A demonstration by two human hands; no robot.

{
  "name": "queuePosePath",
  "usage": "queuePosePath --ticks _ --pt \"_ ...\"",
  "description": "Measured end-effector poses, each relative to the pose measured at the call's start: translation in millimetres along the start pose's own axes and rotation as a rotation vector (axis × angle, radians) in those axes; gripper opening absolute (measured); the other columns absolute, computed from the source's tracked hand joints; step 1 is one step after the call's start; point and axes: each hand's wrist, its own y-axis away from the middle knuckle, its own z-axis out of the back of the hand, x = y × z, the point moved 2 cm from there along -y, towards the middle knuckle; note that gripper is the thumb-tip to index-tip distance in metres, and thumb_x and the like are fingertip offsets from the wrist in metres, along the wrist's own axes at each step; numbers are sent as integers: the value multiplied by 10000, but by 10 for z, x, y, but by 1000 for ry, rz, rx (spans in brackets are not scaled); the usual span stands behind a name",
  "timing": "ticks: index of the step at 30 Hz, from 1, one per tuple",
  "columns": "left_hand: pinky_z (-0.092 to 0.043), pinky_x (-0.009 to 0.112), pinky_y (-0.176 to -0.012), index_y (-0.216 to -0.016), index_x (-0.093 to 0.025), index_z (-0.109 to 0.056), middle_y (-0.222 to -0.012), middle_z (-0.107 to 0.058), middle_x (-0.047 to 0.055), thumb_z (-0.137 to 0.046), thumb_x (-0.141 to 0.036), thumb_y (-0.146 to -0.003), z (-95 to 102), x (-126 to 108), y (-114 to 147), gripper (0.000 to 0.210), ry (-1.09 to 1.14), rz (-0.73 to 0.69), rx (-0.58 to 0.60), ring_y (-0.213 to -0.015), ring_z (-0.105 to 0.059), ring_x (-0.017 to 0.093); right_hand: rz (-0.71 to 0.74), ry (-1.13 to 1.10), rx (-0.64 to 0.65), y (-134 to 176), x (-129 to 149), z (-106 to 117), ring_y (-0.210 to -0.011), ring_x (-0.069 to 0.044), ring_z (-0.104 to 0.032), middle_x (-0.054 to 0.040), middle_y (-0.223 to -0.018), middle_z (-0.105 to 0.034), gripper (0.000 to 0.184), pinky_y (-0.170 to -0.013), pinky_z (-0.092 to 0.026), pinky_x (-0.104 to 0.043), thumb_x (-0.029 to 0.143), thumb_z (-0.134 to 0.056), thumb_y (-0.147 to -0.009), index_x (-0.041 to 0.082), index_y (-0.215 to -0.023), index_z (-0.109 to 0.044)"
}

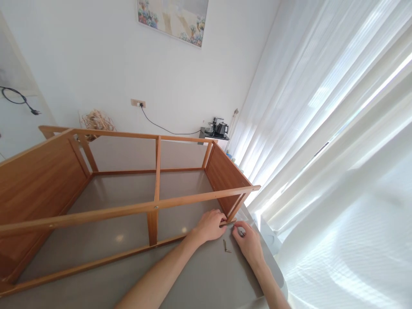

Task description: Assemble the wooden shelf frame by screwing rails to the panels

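Note:
A large brown wooden frame with slats and solid end panels lies on a grey table. My left hand is closed around the end of its lower front rail, by the right corner post. Just right of that rail end, my right hand has thumb and fingers pinched together. Whatever small thing they hold is too small and hidden to make out. Between the hands, a few thin brass-coloured screws lie loose on the tabletop.
The grey tabletop has a rounded corner at right, near long white curtains. Behind the frame, a black kettle stands on a small cabinet, with a cord running to a wall socket. A bundle of dried strands sits behind left.

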Motion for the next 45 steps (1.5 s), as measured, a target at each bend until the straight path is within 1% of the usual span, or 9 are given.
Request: queuePosePath --ticks 3,6,14,21,23,27,31,37,45 --pt "-496 361 -854 -1007 -239 -725 -985 -689 74 -630 -328 -823 -36 65 -12 225 51 16 -14 -956 -640 260 -43 -4 -5 -19 -35 -22 -691 -183 -631 -24 -875 -713 238 -694 -491 -294 413 -501 -899 246 -869 -667" --pt "-501 356 -860 -1019 -245 -736 -986 -697 75 -611 -317 -830 -62 119 -25 238 113 42 -23 -947 -643 250 -58 4 4 -34 -44 -37 -720 -185 -643 -25 -934 -718 245 -694 -503 -289 417 -502 -907 254 -904 -685" --pt "-498 364 -896 -1041 -249 -741 -1041 -709 79 -616 -333 -810 -44 144 -40 276 200 79 6 -980 -648 262 -41 64 16 -11 -34 -67 -706 -190 -649 -39 -984 -719 287 -710 -533 -307 448 -494 -928 271 -939 -719" --pt "-513 310 -837 -1090 -237 -647 -1022 -726 28 -602 -296 -795 -65 227 -92 304 423 166 56 -885 -666 211 -55 114 2 6 52 -123 -672 -183 -641 -24 -922 -722 282 -685 -532 -297 471 -513 -921 290 -909 -729" --pt "-505 303 -856 -1074 -248 -658 -1049 -728 25 -510 -258 -860 -30 227 -104 260 427 155 51 -924 -670 207 -72 125 -18 11 66 -126 -659 -181 -638 -25 -912 -724 290 -673 -530 -296 480 -514 -918 284 -897 -727" --pt "-491 325 -876 -1170 -315 -665 -1115 -727 12 -380 -223 -941 71 206 -121 377 380 93 104 -1013 -671 226 -99 124 -32 26 54 -127 -705 -188 -651 -31 -932 -725 313 -711 -531 -301 497 -503 -923 276 -907 -724" --pt "-490 360 -862 -1228 -347 -663 -1145 -718 27 -390 -229 -948 70 210 -153 408 288 68 157 -1009 -675 256 -111 142 -19 42 30 -138 -706 -185 -642 -32 -950 -723 312 -734 -526 -306 497 -501 -927 276 -929 -721" --pt "-495 357 -849 -1257 -345 -654 -1144 -710 41 -399 -250 -951 0 210 -148 410 212 61 128 -979 -678 252 -112 173 -55 39 56 -129 -678 -184 -630 -47 -950 -724 340 -703 -517 -306 512 -500 -923 256 -921 -723" --pt "-482 355 -948 -1210 -347 -684 -1209 -699 -6 -452 -233 -918 60 190 -134 390 215 75 101 -1090 -645 236 -86 184 -29 55 153 -139 -716 -174 -642 -23 -958 -715 318 -728 -500 -287 480 -484 -948 266 -959 -719"
